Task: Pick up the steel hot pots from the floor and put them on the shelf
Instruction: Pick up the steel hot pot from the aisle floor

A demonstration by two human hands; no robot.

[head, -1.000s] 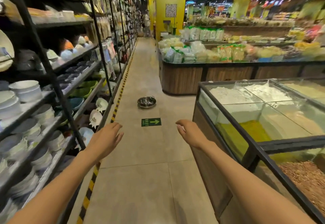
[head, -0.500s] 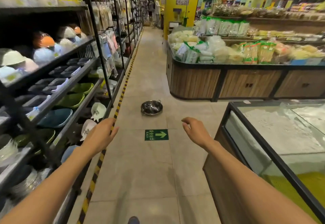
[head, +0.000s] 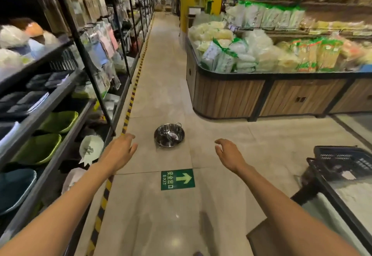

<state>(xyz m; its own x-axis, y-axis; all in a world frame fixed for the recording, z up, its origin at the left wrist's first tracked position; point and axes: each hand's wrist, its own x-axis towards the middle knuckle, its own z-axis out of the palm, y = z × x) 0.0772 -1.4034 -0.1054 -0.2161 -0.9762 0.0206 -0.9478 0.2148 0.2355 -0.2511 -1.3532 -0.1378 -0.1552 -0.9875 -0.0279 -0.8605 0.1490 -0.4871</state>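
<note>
A round steel hot pot [head: 169,135] with two small side handles sits upright on the tiled aisle floor, just beyond a green exit sticker. My left hand [head: 120,151] hovers to the pot's left with fingers apart, holding nothing. My right hand [head: 228,155] hovers to its right, fingers loosely spread, also empty. Both hands are apart from the pot, with both arms stretched forward. The black metal shelf [head: 50,102] runs along the left side of the aisle.
The left shelf holds green and blue bowls [head: 50,135], dark trays and hanging packets. A wooden produce island [head: 241,94] stands ahead on the right. A black basket [head: 346,161] and a glass-topped bin sit at near right. A yellow-black stripe [head: 128,111] edges the floor.
The view has moved forward along the aisle, so the pot is nearer and larger. Both hands stay extended and empty, now flanking the pot.
</note>
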